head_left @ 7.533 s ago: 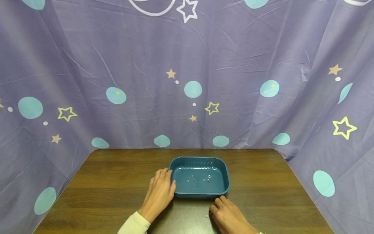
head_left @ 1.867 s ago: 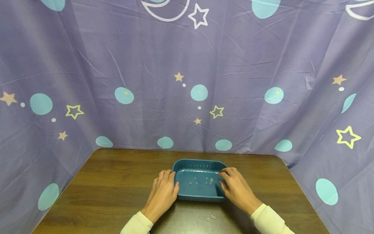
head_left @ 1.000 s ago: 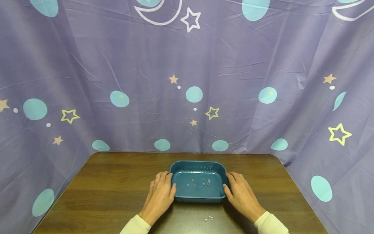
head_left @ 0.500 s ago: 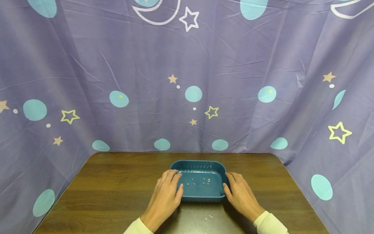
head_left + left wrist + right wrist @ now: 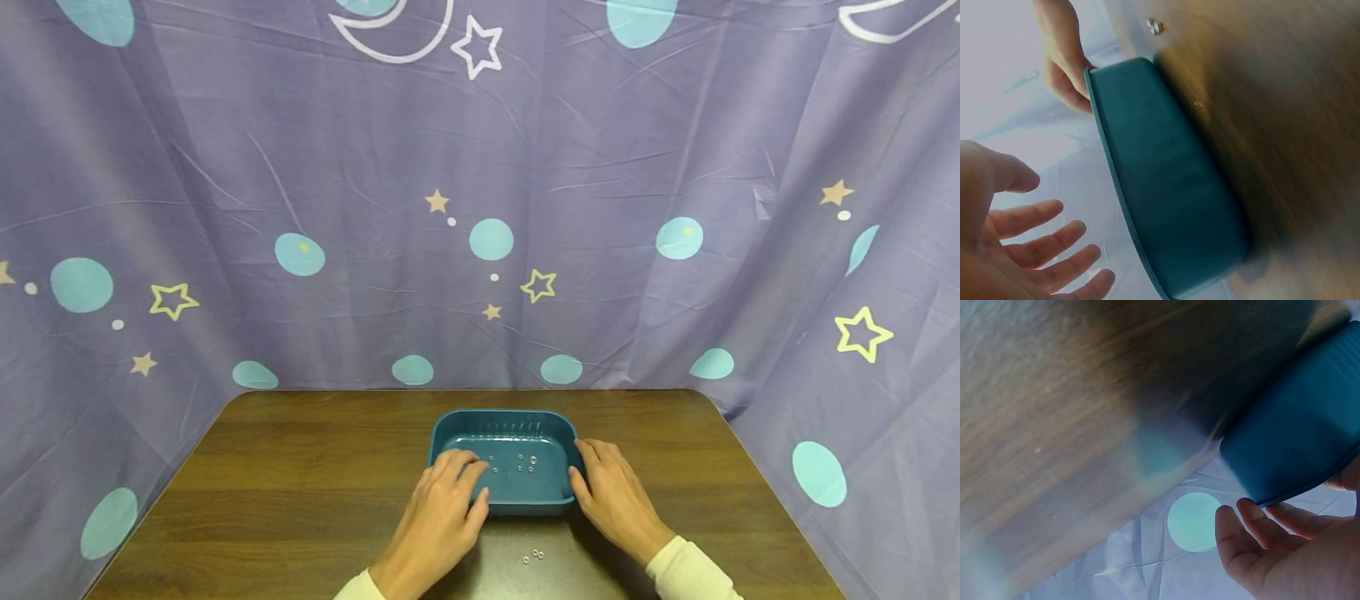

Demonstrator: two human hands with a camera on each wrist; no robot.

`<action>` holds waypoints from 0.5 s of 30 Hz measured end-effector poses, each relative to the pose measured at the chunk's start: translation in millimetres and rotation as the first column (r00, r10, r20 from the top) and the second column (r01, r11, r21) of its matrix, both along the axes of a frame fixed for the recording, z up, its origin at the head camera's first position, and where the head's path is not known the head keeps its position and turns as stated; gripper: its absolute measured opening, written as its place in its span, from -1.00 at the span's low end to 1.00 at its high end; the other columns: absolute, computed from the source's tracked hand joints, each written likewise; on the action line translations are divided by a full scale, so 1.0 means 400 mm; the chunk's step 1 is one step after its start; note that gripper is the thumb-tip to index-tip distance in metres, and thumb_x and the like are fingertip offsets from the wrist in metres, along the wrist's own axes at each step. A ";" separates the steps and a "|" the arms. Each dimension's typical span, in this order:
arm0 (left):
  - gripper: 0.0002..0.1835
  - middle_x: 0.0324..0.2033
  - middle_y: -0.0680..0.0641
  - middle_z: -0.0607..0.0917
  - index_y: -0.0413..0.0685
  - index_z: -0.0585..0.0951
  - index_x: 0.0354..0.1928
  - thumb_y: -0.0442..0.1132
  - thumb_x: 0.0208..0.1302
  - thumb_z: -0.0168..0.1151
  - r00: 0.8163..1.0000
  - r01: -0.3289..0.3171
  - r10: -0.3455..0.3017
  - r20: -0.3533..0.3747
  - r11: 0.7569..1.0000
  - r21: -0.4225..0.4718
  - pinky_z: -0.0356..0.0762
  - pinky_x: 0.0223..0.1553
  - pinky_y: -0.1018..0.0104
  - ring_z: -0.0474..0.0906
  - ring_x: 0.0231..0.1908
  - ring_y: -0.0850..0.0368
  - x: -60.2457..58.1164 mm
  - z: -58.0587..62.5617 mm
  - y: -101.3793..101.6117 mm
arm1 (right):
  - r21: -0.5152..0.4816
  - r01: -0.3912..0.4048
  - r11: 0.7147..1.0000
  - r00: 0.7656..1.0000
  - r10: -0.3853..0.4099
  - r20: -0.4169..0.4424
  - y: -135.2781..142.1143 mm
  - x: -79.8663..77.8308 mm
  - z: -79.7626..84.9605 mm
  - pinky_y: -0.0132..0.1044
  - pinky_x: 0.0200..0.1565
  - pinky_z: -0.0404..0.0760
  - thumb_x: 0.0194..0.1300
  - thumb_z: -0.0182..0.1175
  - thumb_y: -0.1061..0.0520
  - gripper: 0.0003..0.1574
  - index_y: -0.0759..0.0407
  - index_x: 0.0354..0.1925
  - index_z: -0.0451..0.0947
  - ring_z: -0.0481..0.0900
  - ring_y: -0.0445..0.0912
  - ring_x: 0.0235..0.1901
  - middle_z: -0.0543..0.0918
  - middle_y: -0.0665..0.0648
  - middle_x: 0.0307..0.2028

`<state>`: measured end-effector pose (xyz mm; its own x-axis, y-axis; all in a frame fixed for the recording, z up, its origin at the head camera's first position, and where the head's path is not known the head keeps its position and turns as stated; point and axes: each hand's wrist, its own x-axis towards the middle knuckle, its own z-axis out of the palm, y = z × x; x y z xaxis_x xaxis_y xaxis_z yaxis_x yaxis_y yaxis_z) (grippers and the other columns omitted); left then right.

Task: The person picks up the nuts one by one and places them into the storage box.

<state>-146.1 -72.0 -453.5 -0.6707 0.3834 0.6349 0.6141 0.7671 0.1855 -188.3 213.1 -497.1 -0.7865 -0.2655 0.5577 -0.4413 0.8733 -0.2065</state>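
A teal plastic tray stands on the wooden table, with several small metal nuts scattered over its floor. My left hand is over the tray's front-left corner, holding nothing. In the left wrist view, that hand's fingers are spread and apart from the tray wall. My right hand grips the tray's right rim, thumb near the front corner. Fingertips meet the rim in the right wrist view. Three loose metal nuts lie on the table in front of the tray.
The brown wooden table extends on both sides of the tray. A purple curtain with stars and turquoise spots hangs behind the table and along both sides.
Earlier, my right hand was down by the nuts on the table; it then moved up to the tray's right rim. My left hand has left the left rim, moving right and toward the front.
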 end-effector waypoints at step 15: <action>-0.75 -0.11 0.08 0.66 -0.01 0.69 -0.07 -0.17 0.20 0.36 0.993 0.112 -0.116 -0.035 0.990 -0.090 0.55 -0.18 0.17 0.56 -0.03 0.14 0.047 -0.018 0.066 | -0.008 0.006 1.000 1.000 -0.006 0.009 0.007 -0.005 -0.003 0.06 0.17 0.51 0.29 0.30 0.05 -0.44 0.35 0.16 0.56 0.56 0.14 0.10 0.63 0.27 0.04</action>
<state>-127.1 -45.6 -460.5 -0.5938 0.5114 0.6213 0.7043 0.7037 0.0940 -190.1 215.7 -498.1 -0.7927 -0.2567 0.5529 -0.4345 0.8742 -0.2170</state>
